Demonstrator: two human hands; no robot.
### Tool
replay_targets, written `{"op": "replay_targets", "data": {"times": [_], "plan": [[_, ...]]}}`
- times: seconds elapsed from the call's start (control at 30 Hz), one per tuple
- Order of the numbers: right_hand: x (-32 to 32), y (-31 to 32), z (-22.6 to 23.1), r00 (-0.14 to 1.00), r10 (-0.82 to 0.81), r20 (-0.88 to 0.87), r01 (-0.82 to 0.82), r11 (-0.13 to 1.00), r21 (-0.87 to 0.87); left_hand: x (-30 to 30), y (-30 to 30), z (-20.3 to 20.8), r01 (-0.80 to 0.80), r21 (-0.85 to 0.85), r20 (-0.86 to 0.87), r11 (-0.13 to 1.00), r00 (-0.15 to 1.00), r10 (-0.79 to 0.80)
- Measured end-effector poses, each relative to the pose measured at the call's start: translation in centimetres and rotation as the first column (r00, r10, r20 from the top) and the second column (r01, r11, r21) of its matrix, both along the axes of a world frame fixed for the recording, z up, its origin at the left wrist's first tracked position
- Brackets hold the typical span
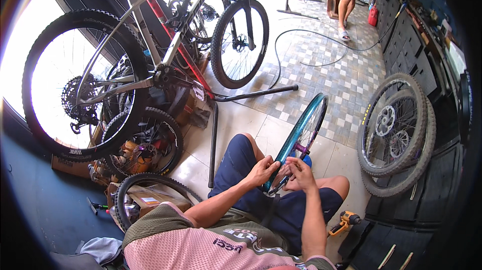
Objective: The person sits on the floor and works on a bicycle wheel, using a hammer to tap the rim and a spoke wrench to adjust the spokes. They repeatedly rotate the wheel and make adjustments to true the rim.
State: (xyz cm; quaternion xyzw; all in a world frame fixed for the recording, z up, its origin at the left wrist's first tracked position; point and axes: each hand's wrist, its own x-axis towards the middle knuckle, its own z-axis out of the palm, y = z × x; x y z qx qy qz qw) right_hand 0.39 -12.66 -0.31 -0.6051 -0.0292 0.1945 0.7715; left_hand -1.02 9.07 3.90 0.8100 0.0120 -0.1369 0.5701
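A bicycle wheel without a tyre (307, 122) stands tilted between my bent legs, a shiny teal band round its rim and a purple hub (301, 149) at its middle. My left hand (262, 171) is closed at the near part of the rim, fingertips on the teal band. Just right of the rim, my right hand (301, 174) is raised, thumb and fingers drawn together; anything between them is too small to make out. Part of the wheel's near end is hidden by my hands and shorts.
At the left a mountain bike (170, 44) hangs on a stand (215, 139). Two tyred wheels (394, 129) lean against dark drawers at the right. An orange-yellow heat gun (344, 223) lies by my right knee. A black hose (321, 31) crosses the tiles; another person's legs (346, 4) are beyond.
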Motion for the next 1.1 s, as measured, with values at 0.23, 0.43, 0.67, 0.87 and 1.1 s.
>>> {"op": "replay_targets", "data": {"times": [0.23, 0.43, 0.67, 0.87, 1.1], "plan": [[1.0, 4.0, -4.1, 0.959, 0.125, -0.252, -0.002, 0.899, 0.437, -0.3, -0.7, 2.3, -0.063, 0.004, 0.016, 0.998, 0.998, 0.063], [1.4, 3.9, -3.5, 0.947, 0.122, -0.298, 0.078, 0.810, 0.581, 0.7, -1.7, 1.8, -0.082, 0.093, 0.078, 0.992, 0.994, 0.075], [1.9, 4.8, -2.8, 0.975, 0.114, -0.192, 0.026, 0.795, 0.606, 2.0, -2.1, 2.1, -0.077, 0.035, 0.011, 0.996, 0.997, 0.076], [1.6, 6.7, -4.9, 0.973, 0.125, -0.195, 0.020, 0.793, 0.609, 2.4, -0.8, 1.7, -0.056, 0.062, -0.076, 0.996, 0.995, 0.061], [2.1, 6.9, -5.0, 0.958, 0.242, -0.153, -0.107, 0.798, 0.594, 2.4, 0.1, 0.6, -0.057, 0.046, -0.057, 0.997, 0.997, 0.060]]}}
